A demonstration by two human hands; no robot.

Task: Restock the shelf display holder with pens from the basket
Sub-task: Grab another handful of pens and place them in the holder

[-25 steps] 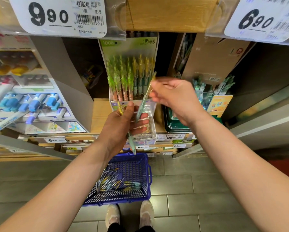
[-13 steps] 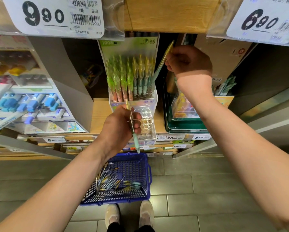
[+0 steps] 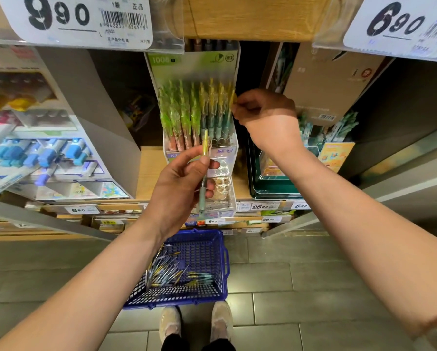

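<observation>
A clear stepped display holder (image 3: pixel 223 196) stands on the wooden shelf, its back rows filled with green and yellow pens (image 3: pixel 187 115) and its front holes bare. My left hand (image 3: pixel 179 188) grips one yellow-topped pen (image 3: pixel 204 173) upright in front of the holder. My right hand (image 3: pixel 265 117) pinches the top of a yellow pen (image 3: pixel 232 100) at the right end of the back row. On the floor below sits a blue basket (image 3: pixel 212 252) with several loose pens (image 3: pixel 172 272).
Wooden shelf edge overhead carries price tags 9.90 (image 3: pixel 73 19) and 6.90 (image 3: pixel 399 24). A marker display (image 3: pixel 42 158) stands left, a green tray (image 3: pixel 270 188) and brown box (image 3: pixel 331 84) right. My shoes (image 3: pixel 194 323) rest on grey tiles behind the basket.
My right hand carried its pen up from my left hand to the holder's back right and lowered it into the row. My left hand turned its remaining pen upright.
</observation>
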